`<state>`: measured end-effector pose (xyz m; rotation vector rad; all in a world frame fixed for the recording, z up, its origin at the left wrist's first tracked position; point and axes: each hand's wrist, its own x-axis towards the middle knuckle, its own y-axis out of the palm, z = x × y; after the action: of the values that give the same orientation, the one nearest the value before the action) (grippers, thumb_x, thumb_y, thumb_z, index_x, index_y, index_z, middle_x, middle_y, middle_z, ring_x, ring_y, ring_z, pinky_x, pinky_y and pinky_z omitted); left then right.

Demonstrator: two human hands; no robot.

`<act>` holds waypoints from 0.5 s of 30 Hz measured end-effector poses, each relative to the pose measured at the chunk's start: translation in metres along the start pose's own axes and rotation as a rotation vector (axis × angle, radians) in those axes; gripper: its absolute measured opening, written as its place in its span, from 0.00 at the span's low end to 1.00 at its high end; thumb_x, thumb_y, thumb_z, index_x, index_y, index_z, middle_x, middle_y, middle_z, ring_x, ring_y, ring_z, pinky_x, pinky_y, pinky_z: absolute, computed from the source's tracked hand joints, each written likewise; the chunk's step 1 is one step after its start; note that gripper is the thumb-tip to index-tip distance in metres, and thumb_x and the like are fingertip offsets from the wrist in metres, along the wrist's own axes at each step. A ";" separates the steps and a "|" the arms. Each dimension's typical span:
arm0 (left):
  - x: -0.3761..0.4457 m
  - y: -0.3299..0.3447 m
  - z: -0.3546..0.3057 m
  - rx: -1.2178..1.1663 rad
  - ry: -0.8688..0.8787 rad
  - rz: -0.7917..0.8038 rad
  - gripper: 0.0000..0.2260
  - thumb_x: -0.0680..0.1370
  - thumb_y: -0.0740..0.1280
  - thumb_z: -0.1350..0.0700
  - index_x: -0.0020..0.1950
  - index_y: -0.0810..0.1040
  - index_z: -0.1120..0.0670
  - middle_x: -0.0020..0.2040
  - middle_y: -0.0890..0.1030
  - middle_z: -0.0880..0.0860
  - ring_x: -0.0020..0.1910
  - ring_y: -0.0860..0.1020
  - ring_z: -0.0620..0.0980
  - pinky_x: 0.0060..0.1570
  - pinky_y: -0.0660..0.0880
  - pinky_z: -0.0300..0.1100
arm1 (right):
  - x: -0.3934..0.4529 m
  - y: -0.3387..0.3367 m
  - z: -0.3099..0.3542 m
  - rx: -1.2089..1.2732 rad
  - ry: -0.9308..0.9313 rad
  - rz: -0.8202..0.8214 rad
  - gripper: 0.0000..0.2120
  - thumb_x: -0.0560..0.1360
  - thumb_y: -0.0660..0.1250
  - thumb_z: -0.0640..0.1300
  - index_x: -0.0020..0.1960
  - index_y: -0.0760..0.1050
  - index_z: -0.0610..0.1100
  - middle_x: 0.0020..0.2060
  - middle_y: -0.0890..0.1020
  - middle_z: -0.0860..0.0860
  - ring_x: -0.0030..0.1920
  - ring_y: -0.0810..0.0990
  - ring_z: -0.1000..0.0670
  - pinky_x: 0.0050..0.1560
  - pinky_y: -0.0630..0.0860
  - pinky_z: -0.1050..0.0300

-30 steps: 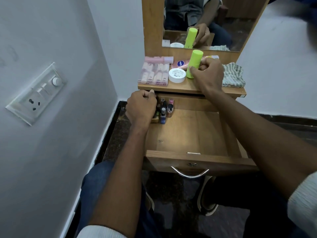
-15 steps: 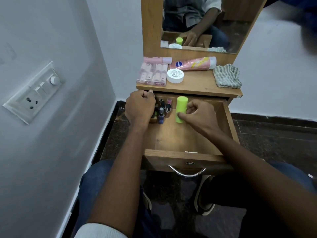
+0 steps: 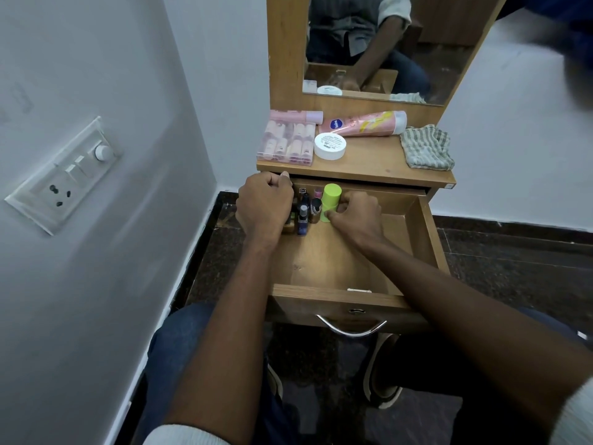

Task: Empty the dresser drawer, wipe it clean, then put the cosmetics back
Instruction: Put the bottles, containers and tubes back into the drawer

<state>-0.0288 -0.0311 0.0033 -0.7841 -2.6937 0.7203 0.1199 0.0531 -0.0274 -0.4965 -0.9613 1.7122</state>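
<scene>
One green tube (image 3: 330, 200) we moved from counter (image 3: 369, 162) into drawer (image 3: 337, 264); right hand (image 3: 356, 216) grips it, beside small bottles (image 3: 308, 210); left hand (image 3: 264, 203) curled, contents unclear.

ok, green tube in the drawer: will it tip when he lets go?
Probably tippy: the green tube stands upright, tall and narrow. Small bottles to its left may prop it there. On its side it would likely roll, being round. The right hand holds it low.
</scene>
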 end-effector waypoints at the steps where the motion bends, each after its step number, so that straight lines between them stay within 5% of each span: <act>1: 0.000 0.000 0.000 -0.001 0.001 0.001 0.14 0.82 0.67 0.42 0.47 0.88 0.48 0.41 0.85 0.44 0.41 0.82 0.46 0.44 0.78 0.43 | 0.000 0.001 0.001 0.001 -0.001 0.002 0.06 0.73 0.77 0.45 0.41 0.82 0.45 0.37 0.84 0.49 0.41 0.83 0.46 0.43 0.82 0.47; 8: 0.000 0.000 0.001 0.001 -0.006 0.000 0.13 0.82 0.68 0.43 0.46 0.88 0.47 0.40 0.85 0.43 0.40 0.80 0.42 0.42 0.76 0.43 | 0.001 0.000 -0.003 0.019 0.018 0.029 0.05 0.74 0.78 0.44 0.46 0.85 0.44 0.40 0.86 0.49 0.44 0.84 0.47 0.46 0.82 0.50; 13: -0.001 0.000 0.001 -0.002 -0.005 0.008 0.13 0.81 0.68 0.43 0.46 0.88 0.48 0.40 0.85 0.43 0.41 0.81 0.45 0.44 0.78 0.44 | -0.002 -0.007 -0.009 -0.046 0.034 -0.002 0.10 0.73 0.71 0.40 0.33 0.78 0.44 0.31 0.80 0.49 0.37 0.81 0.45 0.37 0.73 0.56; 15: -0.001 -0.001 0.001 -0.001 -0.007 0.008 0.13 0.81 0.68 0.43 0.46 0.88 0.48 0.40 0.85 0.43 0.41 0.81 0.45 0.44 0.77 0.44 | -0.006 -0.013 -0.008 -0.074 -0.025 -0.034 0.08 0.72 0.69 0.40 0.34 0.81 0.42 0.31 0.82 0.48 0.35 0.81 0.49 0.35 0.79 0.54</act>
<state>-0.0287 -0.0322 0.0029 -0.7938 -2.6991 0.7251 0.1351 0.0517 -0.0227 -0.5058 -1.0481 1.6606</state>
